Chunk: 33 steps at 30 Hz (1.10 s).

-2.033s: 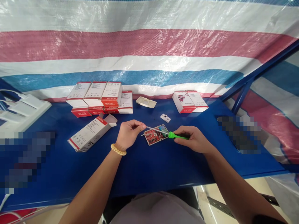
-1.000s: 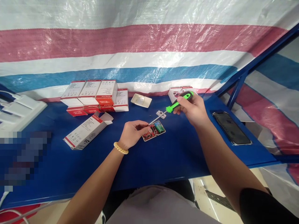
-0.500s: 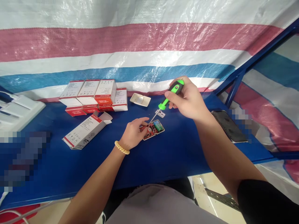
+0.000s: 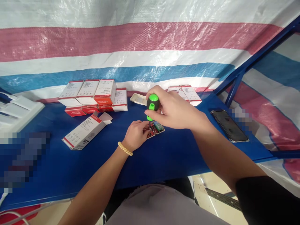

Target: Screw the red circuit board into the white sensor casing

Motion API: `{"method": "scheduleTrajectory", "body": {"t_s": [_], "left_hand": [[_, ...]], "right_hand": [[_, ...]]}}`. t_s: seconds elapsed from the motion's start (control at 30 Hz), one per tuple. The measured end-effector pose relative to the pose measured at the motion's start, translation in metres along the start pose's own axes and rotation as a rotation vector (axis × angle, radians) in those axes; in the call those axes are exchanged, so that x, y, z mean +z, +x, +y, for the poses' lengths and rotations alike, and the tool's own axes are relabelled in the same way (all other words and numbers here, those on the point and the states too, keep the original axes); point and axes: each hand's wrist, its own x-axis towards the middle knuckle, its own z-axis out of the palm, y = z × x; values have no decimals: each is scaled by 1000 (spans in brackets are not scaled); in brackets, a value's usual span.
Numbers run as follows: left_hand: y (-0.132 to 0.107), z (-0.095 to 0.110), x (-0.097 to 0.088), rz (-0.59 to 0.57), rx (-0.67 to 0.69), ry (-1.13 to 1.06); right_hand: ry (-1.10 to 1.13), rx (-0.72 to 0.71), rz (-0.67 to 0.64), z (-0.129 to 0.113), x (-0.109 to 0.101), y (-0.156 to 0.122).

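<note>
My right hand (image 4: 167, 107) is closed around the green and black handle of a screwdriver (image 4: 152, 106), held nearly upright. Its shaft points down at the left part of a red circuit board (image 4: 156, 128), which sits in a pale shallow casing on the table and carries a green block at its upper right. My left hand (image 4: 136, 134), with a yellow coiled band at the wrist, grips the board's left end by thumb and fingers. Where the tip meets the board is hard to see. Behind my right hand lies a cream plastic cover (image 4: 138, 99), partly hidden.
Several red and white boxes (image 4: 90, 92) are stacked at the back left, with an opened box (image 4: 84, 131) before them. Two more boxes (image 4: 191, 93) lie behind my right hand. A phone (image 4: 229, 125) rests at the right; a white power strip (image 4: 21, 112) at the left.
My right hand has moved left and tipped the screwdriver from a slant to nearly upright over the board. The boxes behind it now show. My left hand has stayed almost in place.
</note>
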Motion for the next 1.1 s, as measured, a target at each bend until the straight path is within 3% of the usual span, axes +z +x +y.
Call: {"method": "scheduleTrajectory", "body": {"t_s": [0.2,0.37,0.53,0.8,1.1], "left_hand": [[3,1,-10,-60,-114,-109],[3,-1,-18,-142,-218,-224],[1,-4,-23,-207,-171,-256],[0,1,-23,-254,-128,-119],[-5,4,-20,-242,-85,-17]], "right_hand": [[-68,-37,-21,3,1,16],[-157,24,-98,-7,3,27],[-184,50,-138,-12,3,27],[-165,59,-145,-7,5,21],[-113,11,-170,-7,3,14]]}}
